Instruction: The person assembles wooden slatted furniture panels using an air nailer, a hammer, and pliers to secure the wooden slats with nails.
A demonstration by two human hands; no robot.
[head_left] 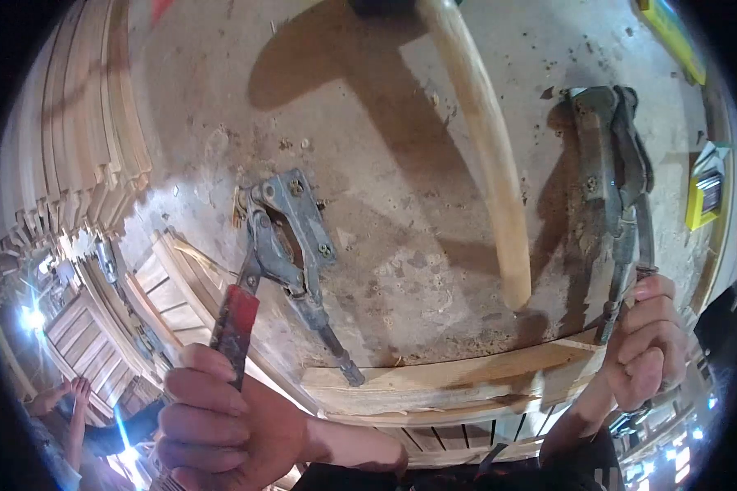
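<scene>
Head view. Worn workbench [401,204], dusty and pitted, serves as the landmark. Two toggle clamps are bolted to it. Left clamp [291,245] sits toward the bench's near-left part, its plunger tip [352,376] touching the wood strip [450,380] that lies along the bench's near edge. Left hand [221,425] is closed in a full fist round the clamp's red handle [236,323]. Right clamp [614,188] stands at the bench's right side; right hand [647,344] is wrapped tight round its lever end, fingers curled. A mallet handle [483,155] lies across the bench middle, between the two clamps, untouched. Stacked wooden slats [90,155] lean off the bench's left edge.

Judgement: both levers look mid-throw. To do it well, work the two together so the strip seats evenly, and check that the left plunger bears square on the wood before locking.

Another person's hands [61,397] show below the bench's left corner.
</scene>
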